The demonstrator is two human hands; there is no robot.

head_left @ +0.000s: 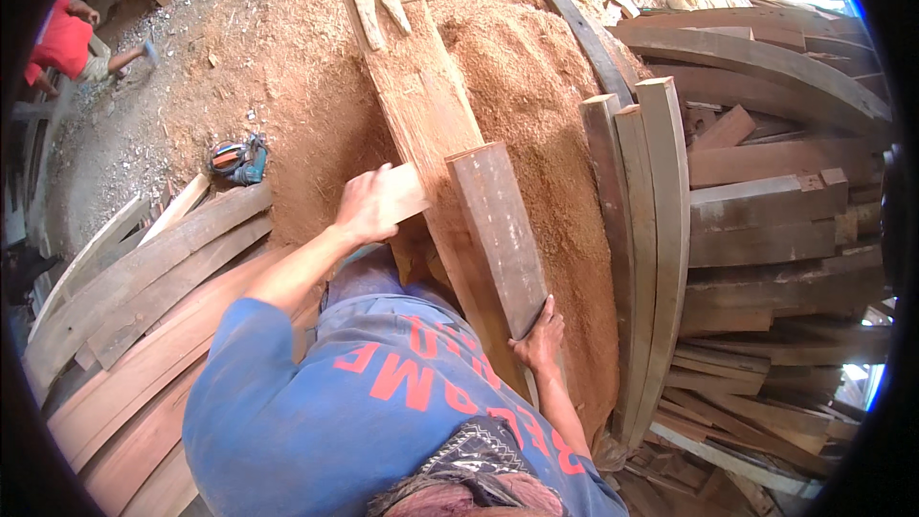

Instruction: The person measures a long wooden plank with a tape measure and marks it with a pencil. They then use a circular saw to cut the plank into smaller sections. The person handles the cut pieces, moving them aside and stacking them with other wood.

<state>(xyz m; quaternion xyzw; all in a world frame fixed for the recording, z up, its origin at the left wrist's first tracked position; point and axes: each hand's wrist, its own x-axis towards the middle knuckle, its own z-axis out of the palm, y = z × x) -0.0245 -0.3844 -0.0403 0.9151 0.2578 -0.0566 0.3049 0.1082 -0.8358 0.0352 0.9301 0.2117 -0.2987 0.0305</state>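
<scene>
My left hand (366, 208) is closed around a short, pale wooden board (402, 193), whose far end meets the left edge of a long plank bench (418, 101). On that bench lies a thick, dark, weathered timber (496, 230), angled away from me. My right hand (542, 337) grips the timber's near end, with the thumb along its edge; part of the fingers is hidden beneath. Two narrow wooden strips (379, 8) form a V on the far part of the bench.
A teal power tool (251, 161) sits on the ground at left. Stacked boards (172, 297) lie at left, and piled timbers (766, 201) at right. Upright beams (661, 230) stand beside the sawdust heap (536, 115). A person in red (65, 43) is at far left.
</scene>
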